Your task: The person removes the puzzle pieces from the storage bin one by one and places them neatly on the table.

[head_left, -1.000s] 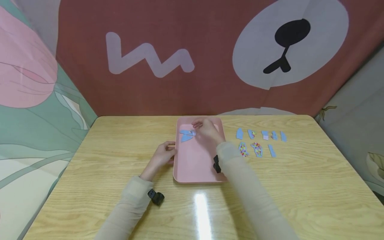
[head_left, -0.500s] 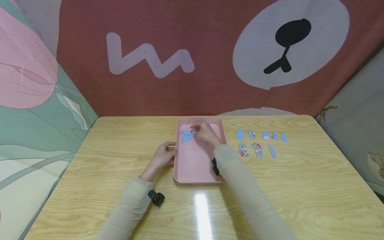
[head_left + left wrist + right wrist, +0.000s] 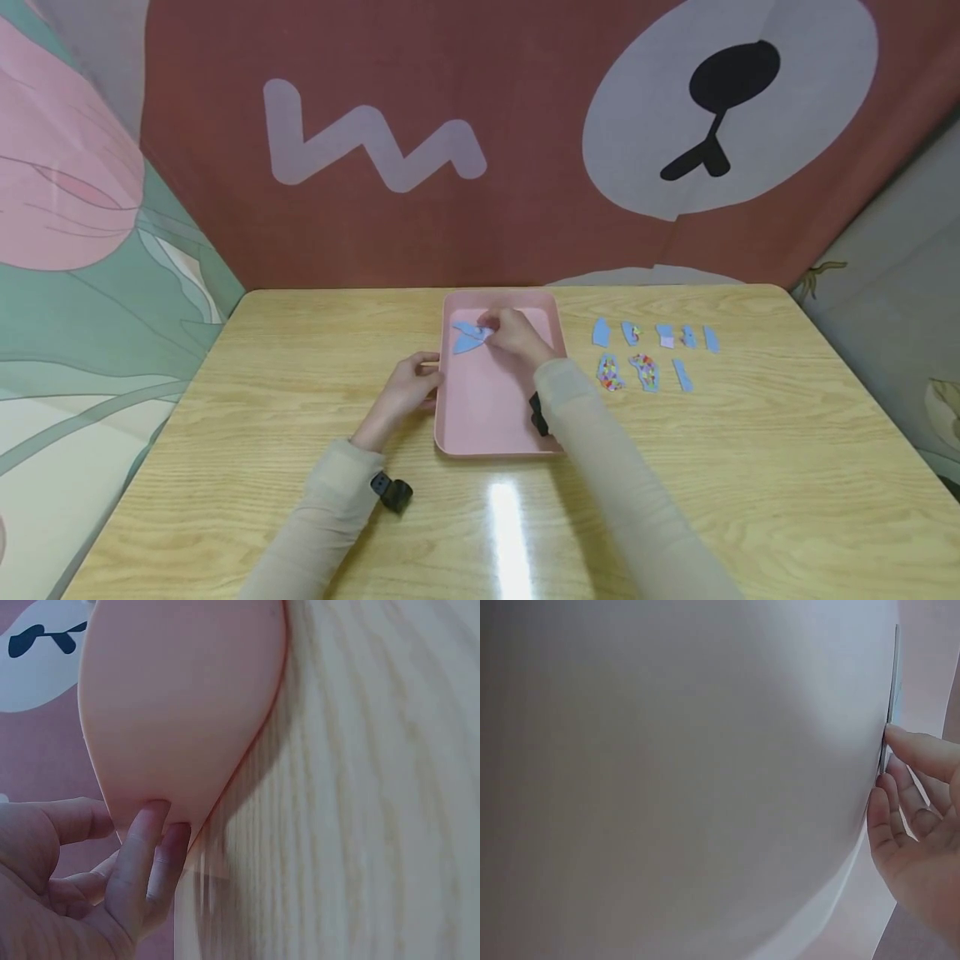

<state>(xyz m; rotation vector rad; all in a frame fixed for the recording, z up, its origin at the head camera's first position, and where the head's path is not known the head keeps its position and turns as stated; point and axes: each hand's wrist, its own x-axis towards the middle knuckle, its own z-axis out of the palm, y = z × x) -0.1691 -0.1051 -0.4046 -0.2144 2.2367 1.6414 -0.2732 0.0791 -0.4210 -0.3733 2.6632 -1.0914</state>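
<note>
In the upper left of the pink tray (image 3: 487, 408) lie flat light-blue puzzle pieces (image 3: 467, 340), close together. My right hand (image 3: 516, 332) bends over their right end. The right wrist view shows its thumb and fingers pinching a thin, flat puzzle piece (image 3: 895, 682) seen edge-on; the fingers hide part of it. My left hand (image 3: 408, 385) is at the tray's left side. In the left wrist view, the fingertips (image 3: 154, 814) touch the outside of the tray wall, with another finger near the rim.
To the right of the tray, several blue puzzle pieces are spread in two rows on the wooden table (image 3: 750, 467). Some, such as a speckled piece (image 3: 645, 372), carry multicoloured patterns. A printed curtain (image 3: 525, 225) hangs behind the table's far edge.
My right hand has moved slightly left and nearer. Inside the tray, the upper blue piece has shifted and turned, and the gap to the lower piece has narrowed. The left hand stays at the wall.
</note>
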